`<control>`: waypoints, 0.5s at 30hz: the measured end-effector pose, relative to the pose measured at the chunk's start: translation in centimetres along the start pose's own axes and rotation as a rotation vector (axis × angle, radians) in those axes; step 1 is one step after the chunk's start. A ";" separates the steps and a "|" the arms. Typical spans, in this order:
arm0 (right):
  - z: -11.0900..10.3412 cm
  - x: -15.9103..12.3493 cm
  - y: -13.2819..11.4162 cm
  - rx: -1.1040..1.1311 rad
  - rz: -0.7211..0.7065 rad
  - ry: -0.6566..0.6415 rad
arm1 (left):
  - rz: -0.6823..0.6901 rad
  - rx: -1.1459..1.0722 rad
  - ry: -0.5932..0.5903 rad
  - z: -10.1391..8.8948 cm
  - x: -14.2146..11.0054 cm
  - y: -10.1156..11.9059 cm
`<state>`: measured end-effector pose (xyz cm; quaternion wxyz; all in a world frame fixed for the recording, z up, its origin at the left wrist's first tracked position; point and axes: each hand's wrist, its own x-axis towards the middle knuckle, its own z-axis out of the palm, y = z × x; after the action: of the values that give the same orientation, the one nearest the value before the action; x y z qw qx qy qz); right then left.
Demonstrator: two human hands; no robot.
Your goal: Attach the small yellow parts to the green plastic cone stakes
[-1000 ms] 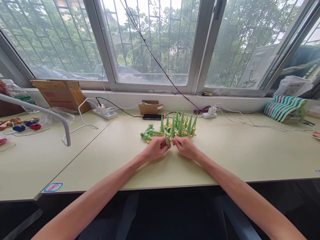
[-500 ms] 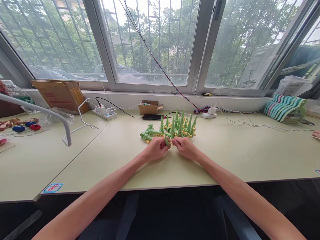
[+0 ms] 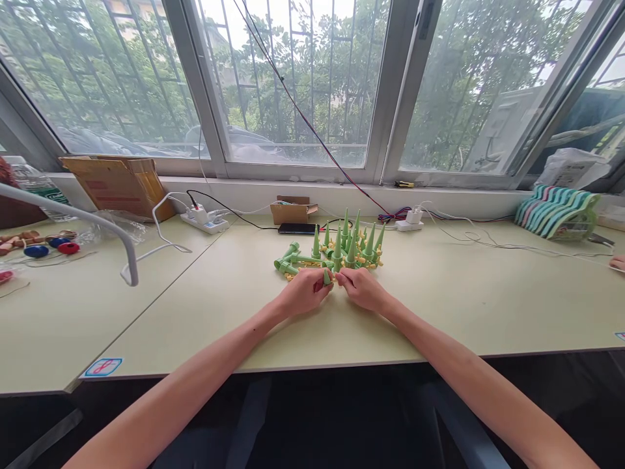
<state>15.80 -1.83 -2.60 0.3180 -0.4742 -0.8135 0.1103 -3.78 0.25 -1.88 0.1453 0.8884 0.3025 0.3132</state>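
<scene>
My left hand (image 3: 303, 291) is closed around a small green cone-shaped plastic part (image 3: 326, 277) at the middle of the pale green table (image 3: 439, 306). My right hand (image 3: 362, 287) meets it fingertip to fingertip, pinching a tiny yellowish piece at the cone's end; that piece is mostly hidden. Just behind both hands stands a cluster of green cones (image 3: 347, 246), several upright on yellow bases. A few more cones (image 3: 288, 258) lie on their sides at the cluster's left.
Behind the cones lie a black phone (image 3: 297, 228), a small cardboard box (image 3: 291, 210) and a white power strip (image 3: 204, 219) with cables. A bigger cardboard box (image 3: 120, 183) and a white lamp arm (image 3: 92, 221) are left. Striped hangers (image 3: 556, 210) sit far right, near another person's fingers (image 3: 618, 262).
</scene>
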 end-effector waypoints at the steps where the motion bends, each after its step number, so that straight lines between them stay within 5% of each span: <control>1: 0.0 0.0 -0.1 -0.005 0.004 -0.003 | 0.000 -0.001 -0.001 0.0 0.0 0.0; 15: 0.1 0.0 -0.1 -0.060 0.005 0.008 | 0.010 -0.006 -0.029 -0.1 0.0 0.0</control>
<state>15.62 -1.87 -2.63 0.3069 -0.4858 -0.8140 0.0847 -3.85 0.24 -1.86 0.1507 0.8940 0.2951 0.3017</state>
